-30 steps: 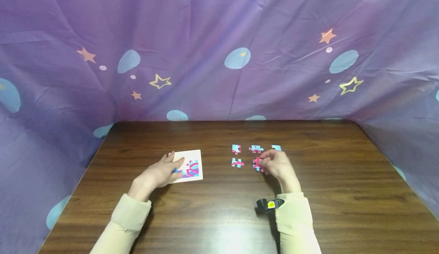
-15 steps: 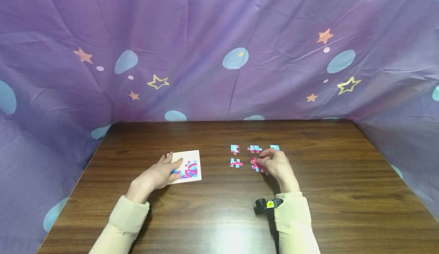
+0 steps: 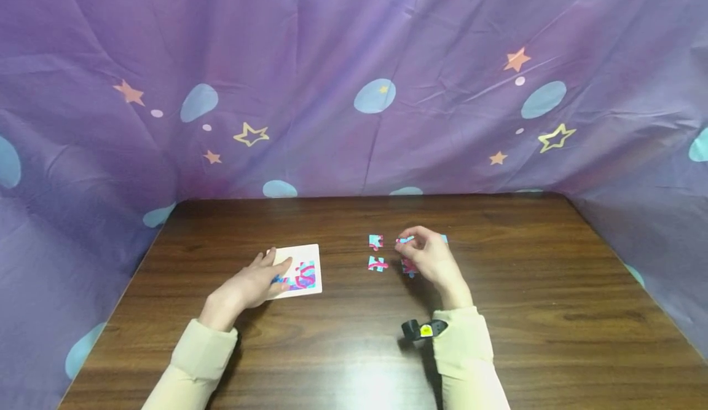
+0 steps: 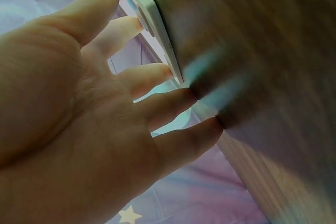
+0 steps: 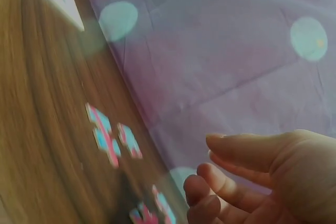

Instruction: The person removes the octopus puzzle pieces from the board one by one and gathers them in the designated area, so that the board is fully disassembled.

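Note:
My left hand [image 3: 246, 284] rests on a small white puzzle board [image 3: 305, 253], partly filled with blue, pink and purple pieces. In the left wrist view its fingers [image 4: 168, 148] are spread fairly straight, some at the board's edge and others reaching the table. To the right lie loose jigsaw pieces: a far-left piece [image 3: 376, 241], a near-left piece [image 3: 377, 264], a near-middle pink piece [image 3: 409, 267] and a far-middle piece [image 3: 404, 240]. My right hand [image 3: 434, 259] hovers over the middle ones, partly hiding them. Between its loosely bent fingers [image 5: 233, 190] and thumb I see nothing held.
A blue piece [image 3: 444, 238] peeks out behind the right hand. From the right sleeve a black wrist camera [image 3: 423, 330] sticks out over the brown wooden table [image 3: 343, 336]. A purple cloth [image 3: 310, 90] with stars and blue ovals hangs behind and at both sides.
My right hand has left the near-middle pink piece and moved away from me and slightly left, over the far-middle piece. My left hand stays on the board. The view has shifted slightly.

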Tool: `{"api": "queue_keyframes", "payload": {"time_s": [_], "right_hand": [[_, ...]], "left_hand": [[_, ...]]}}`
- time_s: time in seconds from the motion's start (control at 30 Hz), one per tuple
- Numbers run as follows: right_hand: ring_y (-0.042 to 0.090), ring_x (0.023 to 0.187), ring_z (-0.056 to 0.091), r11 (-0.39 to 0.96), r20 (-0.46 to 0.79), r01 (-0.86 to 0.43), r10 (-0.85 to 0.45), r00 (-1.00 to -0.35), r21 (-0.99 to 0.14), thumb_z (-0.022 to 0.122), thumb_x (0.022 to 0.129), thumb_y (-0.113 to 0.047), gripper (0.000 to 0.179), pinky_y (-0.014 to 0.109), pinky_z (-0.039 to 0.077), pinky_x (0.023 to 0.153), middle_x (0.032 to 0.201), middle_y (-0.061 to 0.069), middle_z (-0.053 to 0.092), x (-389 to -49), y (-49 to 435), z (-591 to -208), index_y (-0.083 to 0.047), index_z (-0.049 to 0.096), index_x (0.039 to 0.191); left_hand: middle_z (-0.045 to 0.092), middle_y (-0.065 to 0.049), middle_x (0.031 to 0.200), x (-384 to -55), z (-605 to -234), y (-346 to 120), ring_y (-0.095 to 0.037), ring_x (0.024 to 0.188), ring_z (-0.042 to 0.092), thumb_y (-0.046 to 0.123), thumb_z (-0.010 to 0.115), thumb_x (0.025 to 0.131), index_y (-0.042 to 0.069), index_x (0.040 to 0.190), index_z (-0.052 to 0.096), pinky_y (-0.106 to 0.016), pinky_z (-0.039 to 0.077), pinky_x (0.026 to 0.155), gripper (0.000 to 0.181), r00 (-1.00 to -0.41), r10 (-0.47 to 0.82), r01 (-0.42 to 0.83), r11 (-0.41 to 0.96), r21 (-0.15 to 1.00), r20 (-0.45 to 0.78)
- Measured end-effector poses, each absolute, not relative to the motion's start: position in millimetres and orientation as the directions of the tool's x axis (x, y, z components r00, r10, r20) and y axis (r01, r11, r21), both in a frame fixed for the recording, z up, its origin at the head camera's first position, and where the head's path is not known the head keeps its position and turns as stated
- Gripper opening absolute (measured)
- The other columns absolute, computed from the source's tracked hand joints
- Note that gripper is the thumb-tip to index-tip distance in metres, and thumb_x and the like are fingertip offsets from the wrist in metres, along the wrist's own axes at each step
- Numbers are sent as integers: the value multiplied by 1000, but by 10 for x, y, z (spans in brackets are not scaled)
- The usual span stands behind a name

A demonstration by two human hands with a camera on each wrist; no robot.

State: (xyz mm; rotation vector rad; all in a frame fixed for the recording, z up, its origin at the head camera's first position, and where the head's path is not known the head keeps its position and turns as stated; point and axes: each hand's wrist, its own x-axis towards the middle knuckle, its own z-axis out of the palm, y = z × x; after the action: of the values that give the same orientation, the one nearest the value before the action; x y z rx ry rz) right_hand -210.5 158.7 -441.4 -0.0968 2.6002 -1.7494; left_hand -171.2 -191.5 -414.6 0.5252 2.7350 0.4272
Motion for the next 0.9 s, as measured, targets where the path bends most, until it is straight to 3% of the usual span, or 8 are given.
{"api": "queue_keyframes", "payload": {"time_s": [0.13, 0.4, 0.6, 0.9], "right_hand": [[33, 65, 65, 385, 53, -87, -97, -994, -919, 71, 87, -4, 23, 29, 51, 51, 75, 9, 64, -2106, 1413, -4341, 4, 64, 107], [12, 62, 58, 449, 155, -243, -225, -962, -860, 73, 84, -6, 20, 28, 47, 57, 74, 1, 62, -2114, 1018, -4307, -1, 67, 103], [11, 65, 59, 447, 155, -259, -255, -954, -856, 74, 83, -6, 20, 29, 48, 61, 75, -2, 62, -2113, 747, -4303, -3, 69, 103], [8, 60, 56, 427, 131, -271, -330, -935, -863, 73, 82, -3, 20, 25, 49, 56, 75, -3, 60, -2116, 304, -4427, -1, 69, 102]], "left_hand": [[20, -38, 151, -1712, -4136, -1928, -57, 137, 19, 24, 57, 100, 3, 147, 43, -70, 25, 104, 54, -881, 408, 316, 884, 345, -239], [19, -38, 151, -1718, -4133, -1949, -57, 137, 18, 23, 57, 100, 3, 147, 42, -69, 24, 105, 53, -879, 410, 316, 883, 346, -245], [19, -37, 152, -1725, -4127, -1951, -57, 137, 19, 24, 57, 100, 4, 147, 42, -67, 23, 108, 53, -873, 421, 326, 879, 349, -246], [21, -36, 151, -1720, -4152, -1969, -56, 137, 21, 26, 58, 99, 5, 147, 43, -65, 25, 108, 54, -874, 424, 337, 881, 332, -238]]}}
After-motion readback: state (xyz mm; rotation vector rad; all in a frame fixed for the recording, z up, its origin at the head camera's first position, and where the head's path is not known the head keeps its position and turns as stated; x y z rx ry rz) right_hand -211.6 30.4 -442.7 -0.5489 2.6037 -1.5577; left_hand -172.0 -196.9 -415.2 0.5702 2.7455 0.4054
